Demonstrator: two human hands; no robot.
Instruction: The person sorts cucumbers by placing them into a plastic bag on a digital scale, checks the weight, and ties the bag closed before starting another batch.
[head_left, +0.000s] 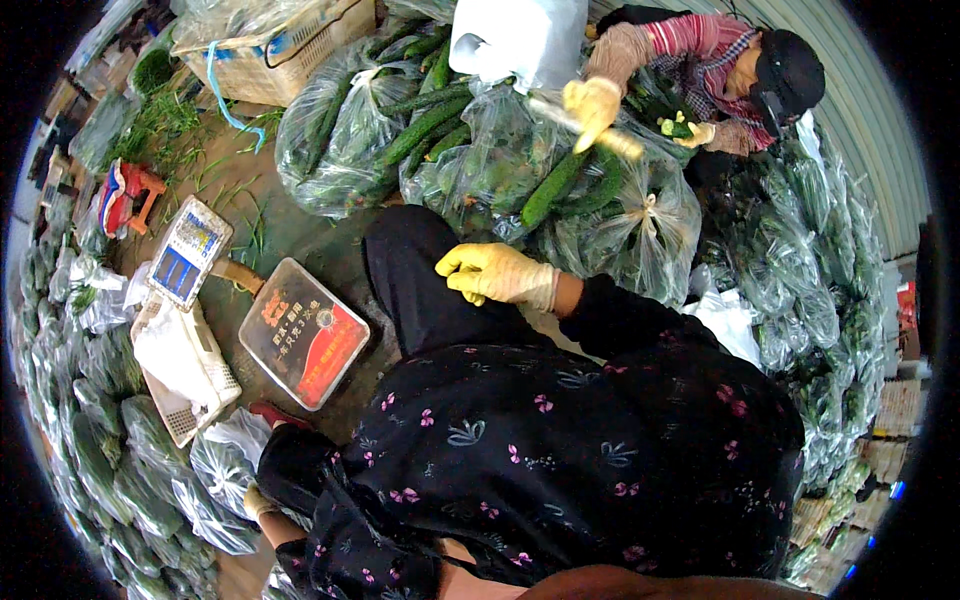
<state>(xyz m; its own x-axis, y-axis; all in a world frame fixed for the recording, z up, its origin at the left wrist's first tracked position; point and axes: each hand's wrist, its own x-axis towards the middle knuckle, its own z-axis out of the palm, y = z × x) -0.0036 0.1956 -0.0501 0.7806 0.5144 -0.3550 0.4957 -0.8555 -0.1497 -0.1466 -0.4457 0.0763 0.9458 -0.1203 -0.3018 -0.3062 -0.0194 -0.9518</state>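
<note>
My right hand [497, 274], in a yellow glove with a pale cuff, hovers by my dark-trousered knee [410, 270]. Its fingers are loosely bent and a little apart, and I see nothing in them. At the lower left, my left hand [259, 503] shows only in part, against a clear plastic bag [232, 460] low beside my leg; its fingers are hidden. Beyond my knee lie clear bags of long green cucumbers [335, 135], some knotted. A loose-looking cucumber [551, 190] rests on top of these bags.
A platform scale [305, 335] with a display [188, 253] stands left of my knee, next to a white plastic basket [185, 365]. Filled bags [90, 430] line the left side, and more [810, 270] the right. Across the bags, a person in yellow gloves [595, 110] handles cucumbers.
</note>
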